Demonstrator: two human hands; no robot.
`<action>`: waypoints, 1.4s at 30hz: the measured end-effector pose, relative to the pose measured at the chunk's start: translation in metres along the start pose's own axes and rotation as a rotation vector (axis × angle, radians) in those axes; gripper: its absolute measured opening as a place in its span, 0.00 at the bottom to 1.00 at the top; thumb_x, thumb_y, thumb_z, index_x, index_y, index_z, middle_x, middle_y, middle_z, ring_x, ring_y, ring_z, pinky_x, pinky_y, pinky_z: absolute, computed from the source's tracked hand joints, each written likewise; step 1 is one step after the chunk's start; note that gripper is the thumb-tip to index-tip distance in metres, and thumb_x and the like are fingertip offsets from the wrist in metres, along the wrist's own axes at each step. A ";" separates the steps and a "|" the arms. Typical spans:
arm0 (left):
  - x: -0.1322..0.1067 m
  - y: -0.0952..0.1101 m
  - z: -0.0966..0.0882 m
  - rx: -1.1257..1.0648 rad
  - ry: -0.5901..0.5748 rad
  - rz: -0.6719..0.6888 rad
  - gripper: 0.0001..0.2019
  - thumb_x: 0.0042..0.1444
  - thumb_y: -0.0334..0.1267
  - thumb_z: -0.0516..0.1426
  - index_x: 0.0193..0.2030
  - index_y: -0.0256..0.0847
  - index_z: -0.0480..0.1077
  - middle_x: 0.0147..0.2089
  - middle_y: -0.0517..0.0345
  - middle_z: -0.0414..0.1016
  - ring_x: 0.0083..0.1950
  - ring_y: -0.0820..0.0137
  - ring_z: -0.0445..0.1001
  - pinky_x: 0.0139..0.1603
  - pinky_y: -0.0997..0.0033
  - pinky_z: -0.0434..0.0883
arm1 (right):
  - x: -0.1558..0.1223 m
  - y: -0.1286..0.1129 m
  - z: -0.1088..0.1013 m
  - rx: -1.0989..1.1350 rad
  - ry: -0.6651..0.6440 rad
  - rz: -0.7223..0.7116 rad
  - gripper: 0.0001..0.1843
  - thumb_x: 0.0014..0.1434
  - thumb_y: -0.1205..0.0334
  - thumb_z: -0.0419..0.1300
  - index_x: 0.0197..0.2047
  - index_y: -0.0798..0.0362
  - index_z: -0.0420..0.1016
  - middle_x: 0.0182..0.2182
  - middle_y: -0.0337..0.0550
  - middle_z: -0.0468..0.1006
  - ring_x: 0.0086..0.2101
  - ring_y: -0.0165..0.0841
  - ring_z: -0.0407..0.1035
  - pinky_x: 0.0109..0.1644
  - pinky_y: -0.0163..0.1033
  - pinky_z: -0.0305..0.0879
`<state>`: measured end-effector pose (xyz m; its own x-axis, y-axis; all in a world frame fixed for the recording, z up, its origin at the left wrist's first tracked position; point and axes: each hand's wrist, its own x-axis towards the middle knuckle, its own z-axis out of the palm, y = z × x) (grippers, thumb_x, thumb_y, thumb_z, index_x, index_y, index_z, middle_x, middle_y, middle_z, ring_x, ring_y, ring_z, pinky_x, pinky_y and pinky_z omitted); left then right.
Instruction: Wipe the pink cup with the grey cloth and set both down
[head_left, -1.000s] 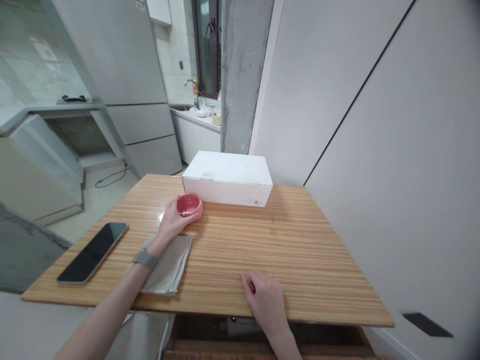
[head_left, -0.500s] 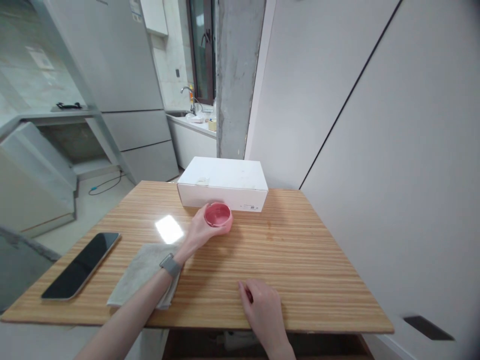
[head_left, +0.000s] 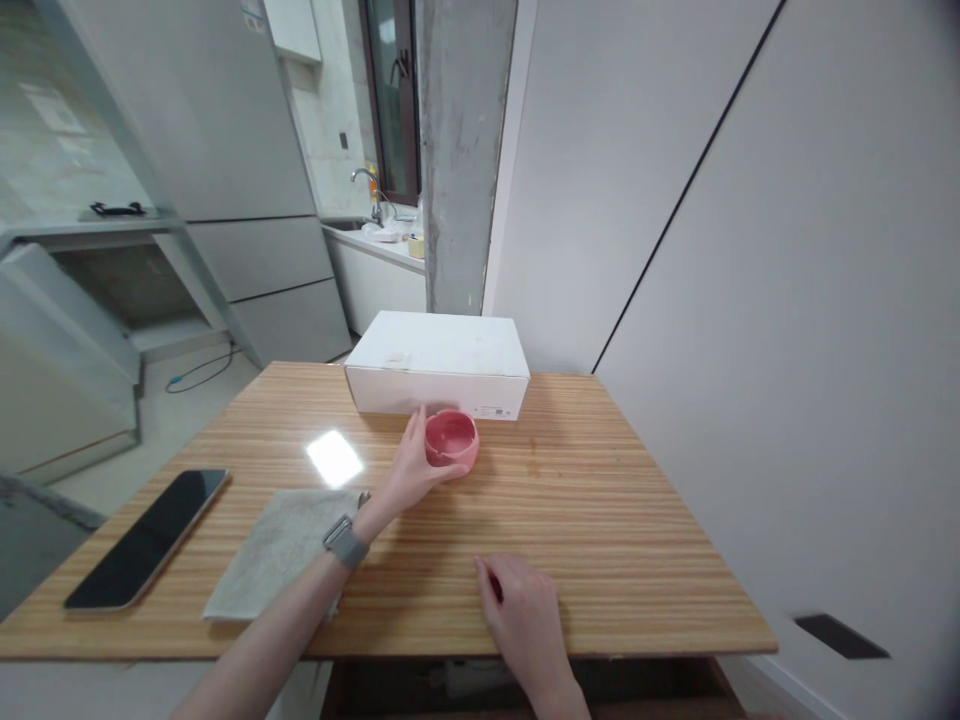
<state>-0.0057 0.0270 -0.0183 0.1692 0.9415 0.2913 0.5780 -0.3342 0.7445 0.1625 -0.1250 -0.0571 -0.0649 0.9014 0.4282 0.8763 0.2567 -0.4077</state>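
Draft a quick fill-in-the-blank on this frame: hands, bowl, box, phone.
1. The left hand grips a ___ bowl.
2. The bowl stands on the table, just in front of a white ___.
3. The right hand rests on the table and holds ___.
4. The phone lies to the ___ of the cloth.
Missing words: pink; box; nothing; left.

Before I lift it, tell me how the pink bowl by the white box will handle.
The pink bowl looks low and broad, so it probably won't tip or roll. Its thick rim holds shape under the left hand, so likely stiff; possibly breakable. On the glossy table it should slide easily.
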 end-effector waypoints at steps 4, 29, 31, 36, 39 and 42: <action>-0.034 0.007 -0.027 0.181 -0.078 0.054 0.37 0.54 0.54 0.56 0.67 0.41 0.51 0.70 0.43 0.49 0.71 0.55 0.48 0.67 0.50 0.54 | 0.000 0.001 0.000 0.018 0.010 -0.008 0.21 0.67 0.59 0.46 0.23 0.51 0.66 0.19 0.38 0.71 0.22 0.28 0.66 0.29 0.34 0.50; -0.169 -0.017 -0.045 0.178 0.118 -0.032 0.15 0.61 0.43 0.52 0.50 0.44 0.73 0.46 0.54 0.79 0.46 0.62 0.78 0.46 0.67 0.75 | -0.011 -0.010 -0.026 1.717 -0.239 0.954 0.23 0.45 0.46 0.69 0.36 0.58 0.76 0.34 0.51 0.80 0.34 0.37 0.75 0.41 0.40 0.69; -0.161 0.010 -0.033 -0.045 0.080 -0.140 0.14 0.60 0.44 0.52 0.48 0.43 0.74 0.43 0.54 0.81 0.43 0.62 0.79 0.42 0.70 0.75 | -0.010 -0.008 -0.028 1.867 -0.304 0.958 0.26 0.47 0.48 0.68 0.44 0.58 0.76 0.46 0.55 0.78 0.46 0.43 0.73 0.53 0.48 0.65; -0.149 0.065 -0.003 -0.334 -0.060 -0.146 0.14 0.61 0.42 0.52 0.48 0.42 0.74 0.40 0.53 0.81 0.38 0.65 0.79 0.37 0.74 0.74 | -0.001 -0.003 -0.034 2.072 -0.417 0.960 0.24 0.54 0.47 0.63 0.48 0.56 0.74 0.48 0.51 0.77 0.50 0.43 0.70 0.57 0.51 0.60; -0.153 0.079 0.017 -0.248 -0.076 0.129 0.13 0.60 0.35 0.53 0.50 0.42 0.72 0.42 0.53 0.81 0.40 0.67 0.80 0.40 0.75 0.74 | 0.007 -0.003 -0.039 2.056 -0.386 1.011 0.22 0.54 0.46 0.62 0.43 0.56 0.76 0.39 0.48 0.81 0.45 0.42 0.73 0.53 0.48 0.64; -0.160 0.086 0.035 -0.114 -0.041 0.459 0.15 0.57 0.29 0.53 0.51 0.39 0.70 0.43 0.51 0.81 0.42 0.66 0.79 0.42 0.73 0.75 | 0.010 -0.003 -0.040 1.969 -0.306 1.153 0.20 0.51 0.48 0.64 0.39 0.56 0.76 0.34 0.47 0.81 0.42 0.42 0.75 0.49 0.46 0.68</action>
<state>0.0448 -0.1509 -0.0223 0.4195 0.6952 0.5837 0.3449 -0.7168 0.6060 0.1788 -0.1312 -0.0196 -0.2638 0.8282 -0.4945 -0.7739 -0.4877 -0.4041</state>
